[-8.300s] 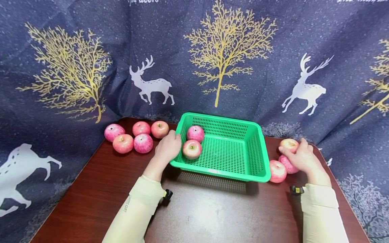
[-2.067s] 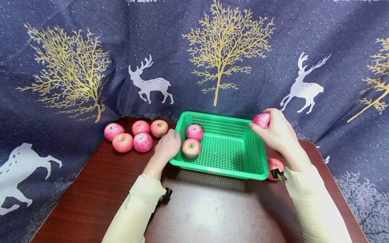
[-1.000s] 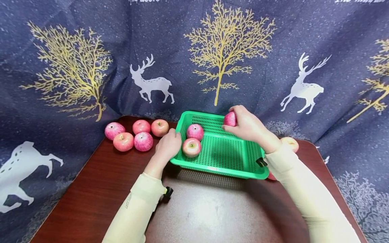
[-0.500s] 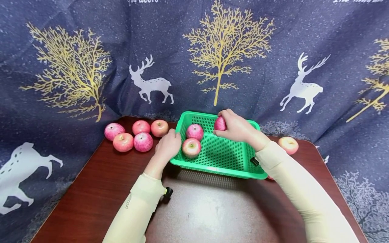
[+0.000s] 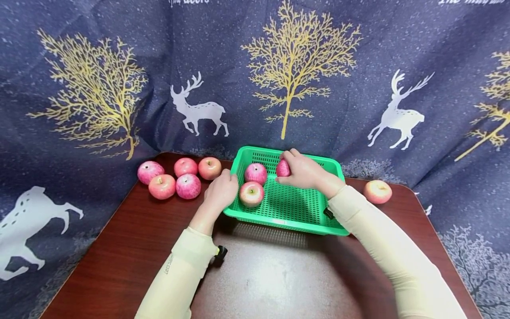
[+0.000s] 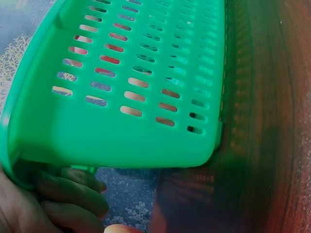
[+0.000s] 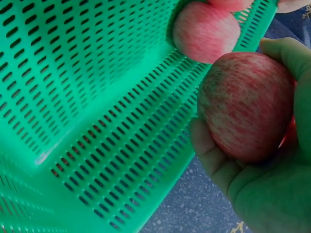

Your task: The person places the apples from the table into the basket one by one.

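My left hand (image 5: 221, 190) grips the left rim of a green plastic basket (image 5: 287, 225); in the left wrist view its fingers (image 6: 73, 204) curl under the basket's edge. The right hand (image 5: 304, 172) reaches into the basket and holds a red apple (image 5: 283, 168), with thumb and fingers round it in the right wrist view (image 7: 248, 107). Two apples lie at the basket's left end, a pink-red one (image 5: 256, 174) behind and a paler one (image 5: 251, 194) in front. The held apple is just right of them, close over the basket floor.
Left of the basket, several apples (image 5: 162, 186) stand grouped on the brown wooden table (image 5: 107, 252). One pale apple (image 5: 377, 191) sits to the right of the basket. A dark blue cloth (image 5: 255, 119) with deer and trees hangs behind the table.
The right hand has lifted a red apple from the right side and carried it left over the basket, then lowered it inside beside the two apples. The left hand keeps its grip.
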Motion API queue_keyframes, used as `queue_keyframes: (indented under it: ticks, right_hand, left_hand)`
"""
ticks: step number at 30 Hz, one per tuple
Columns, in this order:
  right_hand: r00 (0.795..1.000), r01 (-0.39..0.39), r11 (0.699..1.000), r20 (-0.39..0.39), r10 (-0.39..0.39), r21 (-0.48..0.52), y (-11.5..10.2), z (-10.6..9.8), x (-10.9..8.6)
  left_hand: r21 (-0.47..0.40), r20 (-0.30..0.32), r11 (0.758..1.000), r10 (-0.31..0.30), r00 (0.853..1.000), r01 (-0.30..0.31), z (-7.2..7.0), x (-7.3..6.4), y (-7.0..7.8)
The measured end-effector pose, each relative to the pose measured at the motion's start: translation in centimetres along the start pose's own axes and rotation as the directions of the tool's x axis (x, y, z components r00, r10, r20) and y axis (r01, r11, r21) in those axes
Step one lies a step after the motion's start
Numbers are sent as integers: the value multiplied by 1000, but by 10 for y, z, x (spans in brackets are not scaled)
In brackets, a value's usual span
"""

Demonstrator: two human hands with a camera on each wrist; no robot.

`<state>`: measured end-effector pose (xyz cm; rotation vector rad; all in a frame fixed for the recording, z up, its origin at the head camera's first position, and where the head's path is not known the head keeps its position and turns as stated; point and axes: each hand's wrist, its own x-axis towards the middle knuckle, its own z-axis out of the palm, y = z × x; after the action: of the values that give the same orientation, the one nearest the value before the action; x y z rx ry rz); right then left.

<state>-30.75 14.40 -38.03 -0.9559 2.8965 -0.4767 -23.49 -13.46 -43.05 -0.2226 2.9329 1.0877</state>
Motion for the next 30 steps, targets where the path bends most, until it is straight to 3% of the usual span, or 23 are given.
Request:
queue_keyframes:
  ticks: [30]
  right_hand:
    - [997,-16,998,80,20,-58,7,26,13]
  left_hand:
    - [-2,-13,1000,-9,1000,9,-1,-2,2]
